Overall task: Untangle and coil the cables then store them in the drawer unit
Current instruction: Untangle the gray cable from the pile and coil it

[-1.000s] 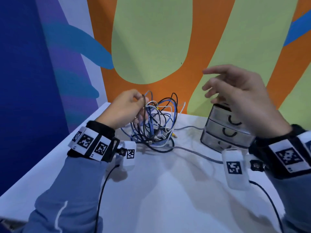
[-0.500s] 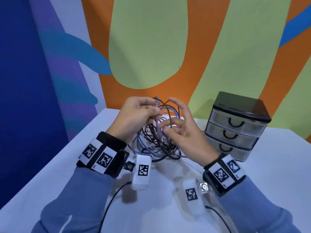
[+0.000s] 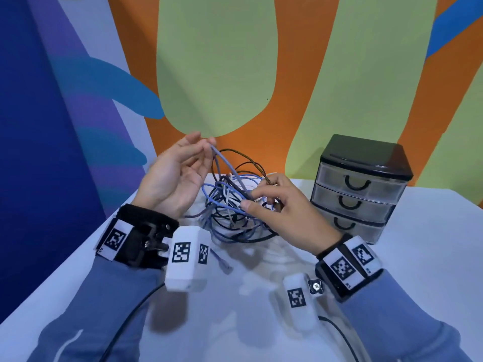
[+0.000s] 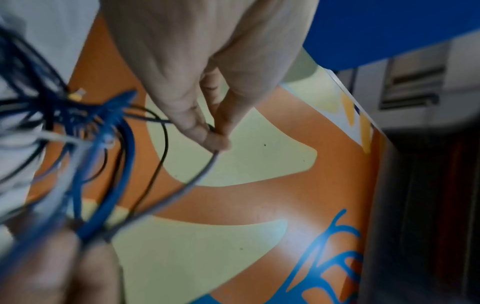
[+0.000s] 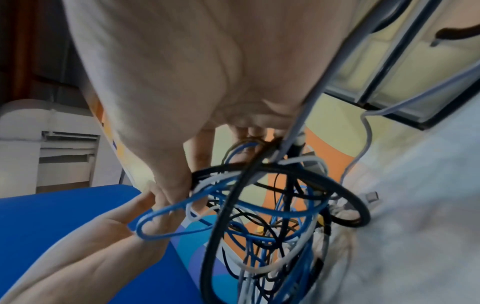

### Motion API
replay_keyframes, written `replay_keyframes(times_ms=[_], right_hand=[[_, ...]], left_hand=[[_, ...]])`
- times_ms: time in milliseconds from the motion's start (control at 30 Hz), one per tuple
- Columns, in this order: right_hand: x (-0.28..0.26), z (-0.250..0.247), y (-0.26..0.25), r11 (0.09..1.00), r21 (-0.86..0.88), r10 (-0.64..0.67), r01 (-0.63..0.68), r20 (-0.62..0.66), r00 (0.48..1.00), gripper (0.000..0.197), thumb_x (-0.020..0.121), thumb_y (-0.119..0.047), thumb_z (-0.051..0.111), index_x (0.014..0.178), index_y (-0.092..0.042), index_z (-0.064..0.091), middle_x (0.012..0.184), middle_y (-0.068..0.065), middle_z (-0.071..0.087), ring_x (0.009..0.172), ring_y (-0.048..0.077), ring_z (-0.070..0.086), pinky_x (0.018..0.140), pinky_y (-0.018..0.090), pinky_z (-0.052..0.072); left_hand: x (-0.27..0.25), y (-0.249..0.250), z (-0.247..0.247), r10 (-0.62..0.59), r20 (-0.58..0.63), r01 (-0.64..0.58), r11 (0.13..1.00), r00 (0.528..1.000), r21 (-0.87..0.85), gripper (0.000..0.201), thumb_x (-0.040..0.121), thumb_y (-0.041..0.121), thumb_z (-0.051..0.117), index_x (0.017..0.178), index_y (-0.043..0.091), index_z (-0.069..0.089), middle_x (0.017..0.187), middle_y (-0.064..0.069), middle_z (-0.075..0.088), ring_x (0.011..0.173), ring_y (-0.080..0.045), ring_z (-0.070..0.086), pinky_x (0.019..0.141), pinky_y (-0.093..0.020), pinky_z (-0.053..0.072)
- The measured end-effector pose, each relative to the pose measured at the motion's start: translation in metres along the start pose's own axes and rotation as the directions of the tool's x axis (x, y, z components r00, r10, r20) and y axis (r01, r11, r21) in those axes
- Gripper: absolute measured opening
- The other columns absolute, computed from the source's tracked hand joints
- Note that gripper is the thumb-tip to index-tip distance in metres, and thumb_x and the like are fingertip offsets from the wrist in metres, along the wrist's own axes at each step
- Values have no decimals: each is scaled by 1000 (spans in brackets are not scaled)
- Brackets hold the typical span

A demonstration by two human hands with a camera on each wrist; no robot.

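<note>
A tangle of blue, black, white and grey cables point(image 3: 232, 207) lies on the white table point(image 3: 431, 257), left of the drawer unit point(image 3: 363, 184). My left hand point(image 3: 206, 143) is raised above the tangle and pinches a grey cable point(image 3: 230, 168) between thumb and fingertip; the left wrist view shows that pinch point(image 4: 214, 135) with the grey cable point(image 4: 197, 179) running down to the bundle. My right hand point(image 3: 254, 201) rests on the tangle with fingers curled round several strands. In the right wrist view its fingers point(image 5: 179, 185) hook into the loops point(image 5: 259, 195).
The drawer unit has a black top and three clear drawers with black handles, all closed; it also shows in the right wrist view point(image 5: 415, 61). A painted wall point(image 3: 217, 74) stands right behind the table. A blue cable end point(image 3: 222, 265) trails toward me.
My left hand has lifted, drawing the grey cable up out of the tangle. My right hand has dropped lower onto the bundle and grips it.
</note>
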State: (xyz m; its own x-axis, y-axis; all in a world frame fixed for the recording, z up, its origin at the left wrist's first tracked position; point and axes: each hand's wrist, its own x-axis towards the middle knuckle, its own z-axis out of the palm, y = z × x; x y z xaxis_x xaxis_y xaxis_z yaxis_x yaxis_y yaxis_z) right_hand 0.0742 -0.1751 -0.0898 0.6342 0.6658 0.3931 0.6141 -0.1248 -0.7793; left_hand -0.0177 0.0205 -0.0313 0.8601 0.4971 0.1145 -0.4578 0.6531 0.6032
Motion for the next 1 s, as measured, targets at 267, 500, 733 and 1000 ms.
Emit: replay_keyframes(times_ms=[267,500,733,1000], right_hand=[[-1,-4,2,1000,12,6,-5,-35,999,18,83,-41,87,87,-29,74,109,-3,49,94,5,52,82,16,36],[-3,-7,2,998,3,-63,64,-144,988,12,79,-30,91,85,-30,80,125,-7,48,114,5,53,97,21,40],[-2,-12,-5,992,80,-88,97,-110,990,36,96,-48,70,69,-25,73,123,-14,60,129,6,53,109,31,37],[0,-27,9,997,-36,62,-65,-78,995,38,93,-43,75,68,-16,65,99,-5,68,100,7,63,89,29,42]], left_hand=[[-12,-2,0,56,513,-515,48,857,856,44,90,39,82,128,56,68,149,14,46,143,-5,42,119,-38,35],[-10,-18,-6,-1,608,-587,-260,794,767,22,88,61,74,105,47,76,138,16,52,137,-11,37,115,-54,35],[-7,-23,-1,231,724,-717,-129,650,685,16,97,40,75,97,24,72,108,9,66,108,-14,57,94,-38,48],[15,13,-21,771,134,-627,389,623,674,14,108,34,59,96,27,55,75,1,56,60,-15,51,64,-37,48]])
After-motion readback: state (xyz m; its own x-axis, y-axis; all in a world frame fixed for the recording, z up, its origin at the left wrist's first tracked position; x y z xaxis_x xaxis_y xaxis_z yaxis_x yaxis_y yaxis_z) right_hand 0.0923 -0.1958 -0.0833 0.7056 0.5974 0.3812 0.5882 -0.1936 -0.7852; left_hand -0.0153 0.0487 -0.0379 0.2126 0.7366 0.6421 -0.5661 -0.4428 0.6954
